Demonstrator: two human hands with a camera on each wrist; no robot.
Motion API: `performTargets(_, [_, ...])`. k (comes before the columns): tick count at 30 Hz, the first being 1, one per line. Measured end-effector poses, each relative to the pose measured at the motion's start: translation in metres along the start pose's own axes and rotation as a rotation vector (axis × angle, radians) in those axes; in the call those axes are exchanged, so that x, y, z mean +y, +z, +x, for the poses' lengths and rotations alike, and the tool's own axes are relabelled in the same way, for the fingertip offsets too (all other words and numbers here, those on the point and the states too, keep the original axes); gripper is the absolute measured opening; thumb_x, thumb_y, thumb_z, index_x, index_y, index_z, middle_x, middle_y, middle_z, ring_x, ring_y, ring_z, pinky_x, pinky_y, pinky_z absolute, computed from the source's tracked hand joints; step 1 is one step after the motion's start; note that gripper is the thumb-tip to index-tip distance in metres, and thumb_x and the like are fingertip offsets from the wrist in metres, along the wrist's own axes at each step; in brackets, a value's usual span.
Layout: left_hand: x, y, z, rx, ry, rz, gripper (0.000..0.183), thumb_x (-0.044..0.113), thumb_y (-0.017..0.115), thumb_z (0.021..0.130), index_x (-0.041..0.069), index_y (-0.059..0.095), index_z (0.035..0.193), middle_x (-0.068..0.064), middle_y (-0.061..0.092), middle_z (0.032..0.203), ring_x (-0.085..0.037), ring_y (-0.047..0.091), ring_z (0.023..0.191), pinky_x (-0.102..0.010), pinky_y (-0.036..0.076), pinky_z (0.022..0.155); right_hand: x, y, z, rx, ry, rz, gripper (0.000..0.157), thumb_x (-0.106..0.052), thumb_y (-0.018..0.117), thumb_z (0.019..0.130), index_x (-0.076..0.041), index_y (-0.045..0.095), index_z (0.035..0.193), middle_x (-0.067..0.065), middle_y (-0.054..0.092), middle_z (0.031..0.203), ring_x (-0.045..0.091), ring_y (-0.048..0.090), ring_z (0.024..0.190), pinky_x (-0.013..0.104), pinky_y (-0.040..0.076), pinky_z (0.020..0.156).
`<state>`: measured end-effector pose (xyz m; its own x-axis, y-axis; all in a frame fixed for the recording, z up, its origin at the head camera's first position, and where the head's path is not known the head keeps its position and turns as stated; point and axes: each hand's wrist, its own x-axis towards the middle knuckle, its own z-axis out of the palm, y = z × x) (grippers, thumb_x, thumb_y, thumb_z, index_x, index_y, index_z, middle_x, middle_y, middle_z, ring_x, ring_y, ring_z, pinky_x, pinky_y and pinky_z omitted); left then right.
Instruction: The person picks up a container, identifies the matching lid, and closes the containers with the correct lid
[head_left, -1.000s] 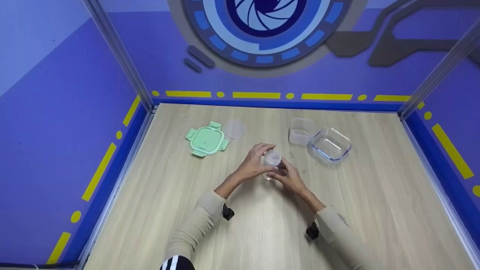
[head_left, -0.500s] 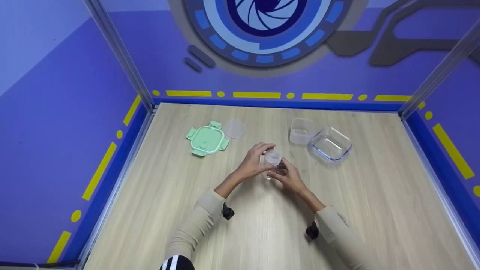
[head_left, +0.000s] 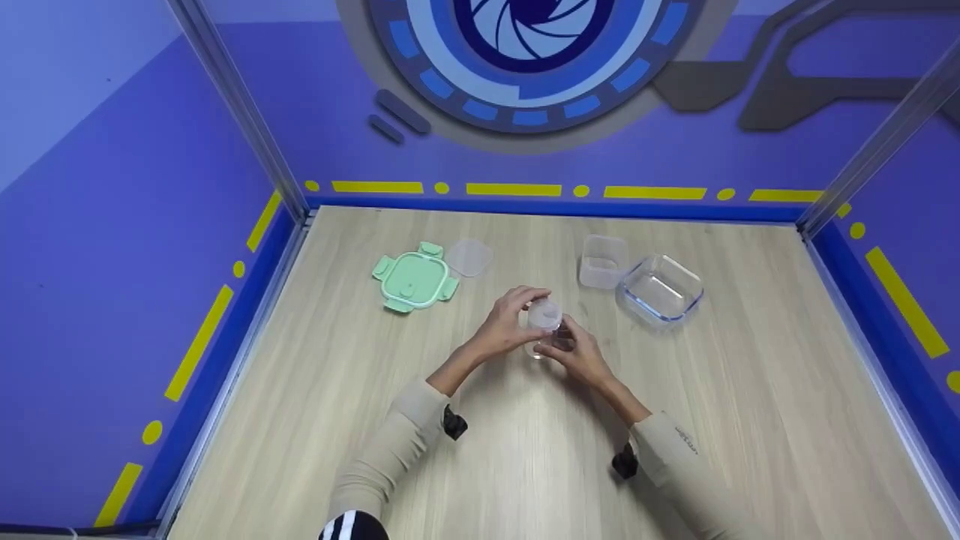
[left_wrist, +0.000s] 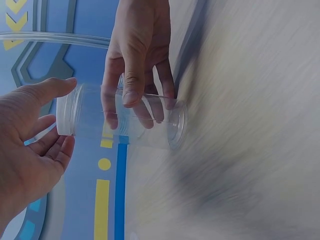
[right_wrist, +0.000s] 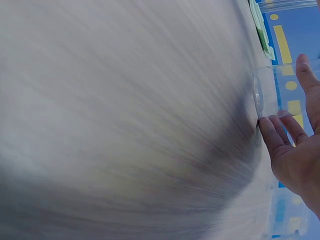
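Observation:
A clear plastic jar (left_wrist: 91,112) with a white round lid (head_left: 544,315) stands upright near the middle of the table. My left hand (head_left: 506,328) grips the lid, thumb on one side and curled fingers on the other. Lower down, my right hand (head_left: 585,361) holds the jar's body between thumb and fingers. In the left wrist view, the right fingers show through the clear wall, and the lid (left_wrist: 64,115) sits on the jar's mouth. In the right wrist view, the jar's base is close to the tabletop, beside the fingertips of the right hand (right_wrist: 297,160).
Back left lie a green clip lid (head_left: 414,280) and a translucent flat lid (head_left: 470,258). Back right, a translucent square tub (head_left: 603,262) stands beside a square glass container (head_left: 661,289). Blue-purple panels (head_left: 525,169) border the wooden table (head_left: 337,360).
Both hands and the jar stay in nearly the same place. The pale pattern on top of the jar's lid looks slightly different.

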<state>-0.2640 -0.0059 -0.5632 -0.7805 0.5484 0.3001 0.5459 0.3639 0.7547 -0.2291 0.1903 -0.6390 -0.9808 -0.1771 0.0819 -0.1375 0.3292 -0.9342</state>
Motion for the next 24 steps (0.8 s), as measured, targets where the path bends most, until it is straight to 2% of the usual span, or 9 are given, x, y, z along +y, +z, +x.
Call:
performTargets(6, [0.002,-0.0047,0.001,-0.033,0.026,0.01,0.06,0.008,0.081,0.085,-0.001,0.057,0.14,-0.018,0.063,0.137,-0.029,0.06,0.123,-0.042,0.053,0.102,0.001,0.0009,0.0006,0.012,-0.013,0.002,0.061,-0.012,0.083,0.086,-0.006,0.056,0.14,0.017,0.068,0.125,0.036,0.066,0.118,0.054,0.051,0.107])
performTargets(15, [0.0024,-0.0062,0.0015,-0.075,-0.011,0.024,0.061,0.006,0.08,0.085,0.0,0.056,0.141,-0.016,0.061,0.14,-0.029,0.057,0.13,-0.039,0.051,0.107,-0.001,0.0017,0.0006,0.008,-0.027,-0.011,0.059,-0.012,0.082,0.086,-0.003,0.057,0.138,0.018,0.069,0.123,0.036,0.066,0.117,0.052,0.052,0.106])
performTargets(24, [0.0009,-0.0082,0.0034,-0.104,-0.017,-0.014,0.062,0.001,0.079,0.083,0.001,0.058,0.141,-0.016,0.061,0.142,-0.029,0.058,0.128,-0.043,0.051,0.106,-0.0003,0.0015,0.0002,0.005,-0.025,-0.004,0.061,-0.013,0.082,0.086,-0.003,0.055,0.14,0.019,0.068,0.126,0.037,0.065,0.117,0.053,0.051,0.107])
